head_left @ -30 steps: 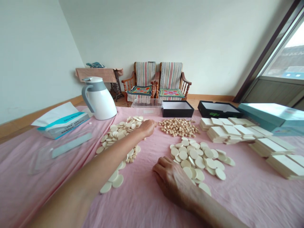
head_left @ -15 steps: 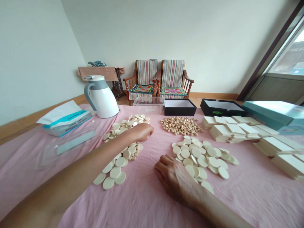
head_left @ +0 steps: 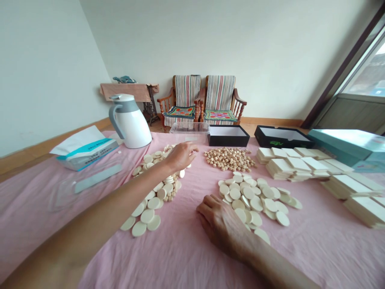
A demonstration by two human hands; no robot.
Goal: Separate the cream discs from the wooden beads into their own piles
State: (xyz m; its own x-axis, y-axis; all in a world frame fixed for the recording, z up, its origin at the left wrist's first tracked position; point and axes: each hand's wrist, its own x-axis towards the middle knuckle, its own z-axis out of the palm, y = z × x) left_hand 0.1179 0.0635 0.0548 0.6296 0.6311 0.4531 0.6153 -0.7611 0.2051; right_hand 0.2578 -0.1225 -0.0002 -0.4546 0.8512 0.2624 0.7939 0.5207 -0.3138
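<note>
Just two hands [head_left: 181,157]; two piles [head_left: 255,200] (discs)

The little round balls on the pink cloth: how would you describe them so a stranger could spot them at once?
On the pink cloth, find the black box at the far edge. Just in front of it lies a heap of small tan balls. It sits between the left pile and right pile, but its pieces are small and round, not flat discs.
</note>
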